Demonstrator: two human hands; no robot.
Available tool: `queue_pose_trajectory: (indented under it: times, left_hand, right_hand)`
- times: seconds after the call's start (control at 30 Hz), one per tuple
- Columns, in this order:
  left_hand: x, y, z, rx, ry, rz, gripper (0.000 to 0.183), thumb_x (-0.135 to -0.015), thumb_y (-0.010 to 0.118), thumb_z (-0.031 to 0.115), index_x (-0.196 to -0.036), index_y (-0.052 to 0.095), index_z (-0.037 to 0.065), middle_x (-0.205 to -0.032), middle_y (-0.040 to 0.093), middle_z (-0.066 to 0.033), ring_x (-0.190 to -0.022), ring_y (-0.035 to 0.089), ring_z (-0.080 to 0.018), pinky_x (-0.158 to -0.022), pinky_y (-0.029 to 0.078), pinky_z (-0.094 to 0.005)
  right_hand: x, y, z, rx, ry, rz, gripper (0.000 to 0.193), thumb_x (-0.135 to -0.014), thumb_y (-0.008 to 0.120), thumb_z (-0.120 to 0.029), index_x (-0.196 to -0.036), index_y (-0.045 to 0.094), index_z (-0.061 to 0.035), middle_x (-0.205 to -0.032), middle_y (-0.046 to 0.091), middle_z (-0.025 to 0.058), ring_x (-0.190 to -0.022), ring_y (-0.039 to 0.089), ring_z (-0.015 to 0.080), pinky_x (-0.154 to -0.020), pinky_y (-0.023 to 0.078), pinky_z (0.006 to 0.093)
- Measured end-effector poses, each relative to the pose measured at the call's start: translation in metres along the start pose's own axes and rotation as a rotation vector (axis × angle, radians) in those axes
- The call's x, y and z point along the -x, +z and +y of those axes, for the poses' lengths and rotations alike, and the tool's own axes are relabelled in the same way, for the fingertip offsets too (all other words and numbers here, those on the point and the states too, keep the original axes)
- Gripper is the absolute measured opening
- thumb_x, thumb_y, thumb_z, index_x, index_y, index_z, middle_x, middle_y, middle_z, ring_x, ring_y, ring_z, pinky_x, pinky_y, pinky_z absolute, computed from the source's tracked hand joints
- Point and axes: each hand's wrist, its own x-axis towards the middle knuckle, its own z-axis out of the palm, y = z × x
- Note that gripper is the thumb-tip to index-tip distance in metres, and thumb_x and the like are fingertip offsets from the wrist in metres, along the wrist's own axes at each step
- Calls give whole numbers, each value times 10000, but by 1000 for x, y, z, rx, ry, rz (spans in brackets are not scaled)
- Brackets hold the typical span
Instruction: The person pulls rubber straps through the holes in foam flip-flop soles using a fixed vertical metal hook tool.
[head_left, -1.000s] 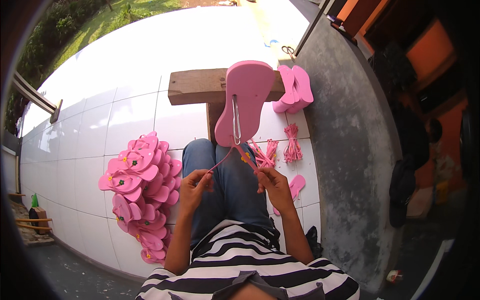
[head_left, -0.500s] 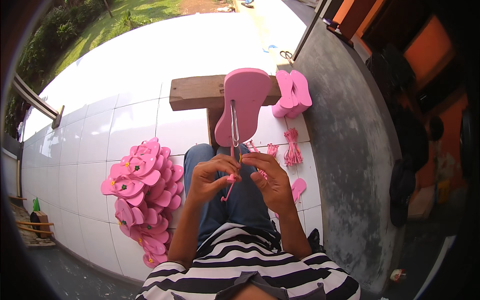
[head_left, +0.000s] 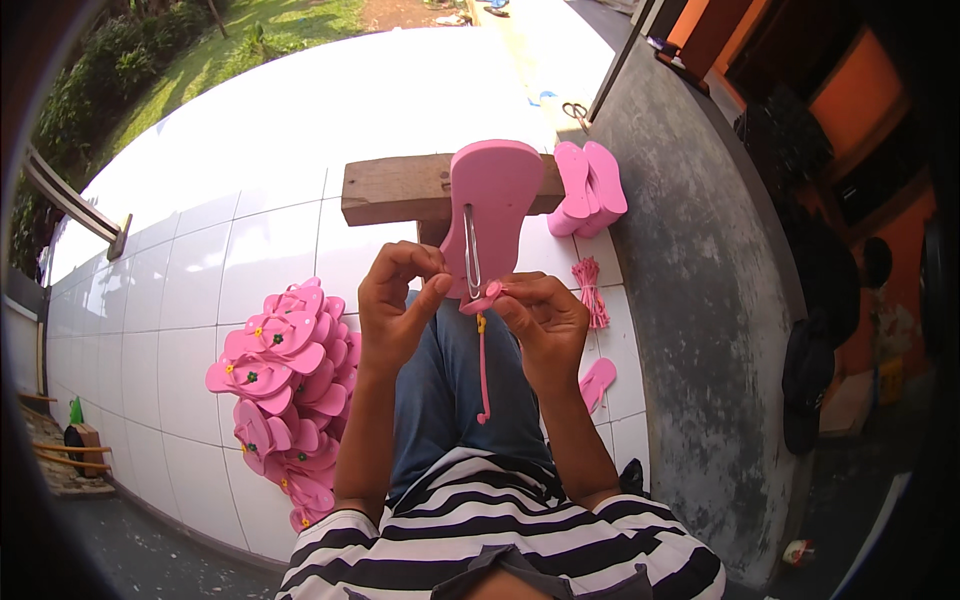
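Observation:
A pink flip-flop sole [head_left: 498, 195] stands tilted up in front of me against a wooden block. A slim metal hook-like rod [head_left: 473, 250] runs through it, its lower end near my fingers. My right hand [head_left: 545, 318] pinches a pink flip-flop strap [head_left: 484, 370] by one end, just below the sole. The strap's other end hangs free over my jeans, with a small yellow flower near its top. My left hand [head_left: 398, 300] is closed, thumb and fingertips together beside the sole's lower left edge; what they grip, if anything, is too small to tell.
The wooden block [head_left: 395, 190] stands on white tiles. At left lies a heap of finished pink flip-flops [head_left: 280, 370]. To the right are stacked pink soles [head_left: 588, 190], a bundle of straps [head_left: 590, 290] and a single flip-flop [head_left: 597, 385]. Scissors [head_left: 574, 112] lie farther off.
My left hand has moved up and left, away from the strap. The strap has passed to my right hand's grip near the sole and now hangs straight down.

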Motion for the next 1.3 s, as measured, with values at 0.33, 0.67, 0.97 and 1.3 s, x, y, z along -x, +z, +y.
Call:
queue_pose_trajectory:
  times: [0.33, 0.67, 0.97, 1.3]
  left_hand:
    - [-88, 13, 45, -906, 144, -129, 286, -924, 670, 278, -1062, 691, 28, -845, 698, -108, -684, 620, -175, -649, 484, -308]
    - [-74, 22, 37, -799, 153, -93, 218, -908, 700, 212, -1010, 710, 20, -720, 654, -89, -624, 593, -125, -567, 447, -299]
    - [-11, 27, 46, -603, 159, -37, 231, -974, 609, 155, -1142, 665, 7, -1025, 696, -92, -799, 604, -121, -761, 496, -280]
    - [-48, 29, 40, -38, -216, -285, 431, -1028, 519, 401, -1145, 652, 7, -961, 670, -36, -886, 592, -89, -791, 475, -257]
  right_hand:
    - [-4, 1, 11, 209, -178, -60, 146, -840, 731, 48, -961, 655, 15, -991, 683, 136, -938, 681, 190, -879, 537, 311]
    - [-35, -9, -7, 143, 105, -181, 106, -882, 702, 0, -981, 672, 26, -979, 683, 100, -915, 667, 141, -833, 528, 272]
    - [-5, -14, -24, 775, -296, 77, 300, -879, 738, -182, -1114, 646, -21, -1179, 584, 136, -1122, 595, 273, -929, 494, 377]
    - [-79, -8, -15, 39, -4, -456, 547, -898, 714, -160, -1386, 490, -61, -1308, 585, 88, -1168, 589, 190, -978, 498, 344]
